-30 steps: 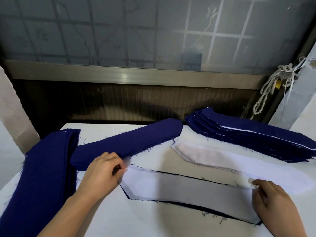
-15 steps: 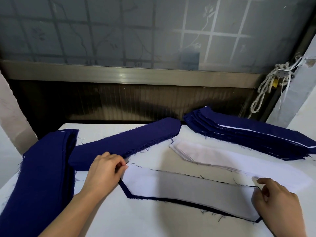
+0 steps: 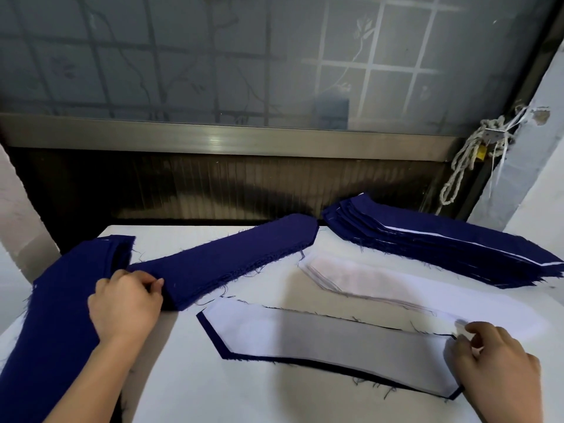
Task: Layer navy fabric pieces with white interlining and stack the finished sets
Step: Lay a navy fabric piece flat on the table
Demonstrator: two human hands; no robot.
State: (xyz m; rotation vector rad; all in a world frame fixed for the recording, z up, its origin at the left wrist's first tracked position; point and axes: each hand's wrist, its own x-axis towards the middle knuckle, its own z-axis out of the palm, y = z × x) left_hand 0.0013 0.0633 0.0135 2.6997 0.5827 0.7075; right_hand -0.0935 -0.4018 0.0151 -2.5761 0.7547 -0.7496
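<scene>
Tabletop [image 3: 244, 398] bare before interlining [image 3: 320, 337]; navy stack [image 3: 232, 264] edge frayed.

The navy pile [image 3: 45, 331] runs off the left edge, the finished stack [image 3: 457, 248] off the right

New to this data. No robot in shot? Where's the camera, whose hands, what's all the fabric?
There is no robot here. A person works with bare hands, filmed by one wide-angle camera worn on the head, looking forward and down. So the left hand and right hand belong to the wearer. On the white table lie a navy pile, a stack of white interlining and, far right, a finished stack of layered sets. In front lies one layered set, a white sheet on a navy piece. The left hand pinches the navy pile's near end, and the right hand pinches the layered set's right end.
</scene>
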